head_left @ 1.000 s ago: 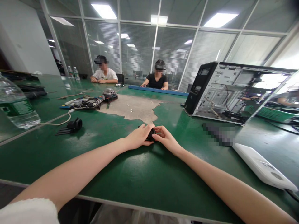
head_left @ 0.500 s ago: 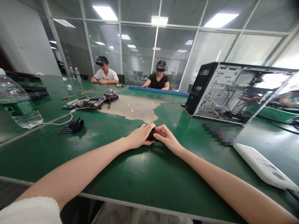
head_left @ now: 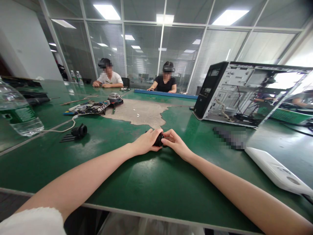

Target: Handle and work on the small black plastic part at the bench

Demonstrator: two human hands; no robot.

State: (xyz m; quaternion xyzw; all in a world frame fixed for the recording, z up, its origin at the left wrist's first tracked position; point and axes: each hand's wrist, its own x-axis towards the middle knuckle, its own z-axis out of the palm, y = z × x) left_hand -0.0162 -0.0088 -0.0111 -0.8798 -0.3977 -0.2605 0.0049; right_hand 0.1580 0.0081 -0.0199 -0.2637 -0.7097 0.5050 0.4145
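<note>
A small black round part (head_left: 158, 139), its exact kind unclear, is held between my two hands just over the green table (head_left: 137, 192). My left hand (head_left: 146, 141) wraps over it from the left, covering much of it. From the right, my right hand (head_left: 174, 142) pinches its edge with thumb and fingertips. Farther left on the table lies a similar black part (head_left: 79, 131) with a ring-shaped end and several thin prongs.
A circuit board (head_left: 90, 107) lies at back left, a water bottle (head_left: 21, 112) at far left. An open computer case (head_left: 212, 91) stands at right, near a white device (head_left: 276, 171). Across the table sit two people wearing headsets, behind a blue bar (head_left: 166, 93).
The view has shifted slightly. Both hands stay almost where they were, still around the black part, and slightly more of its rounded side shows.
</note>
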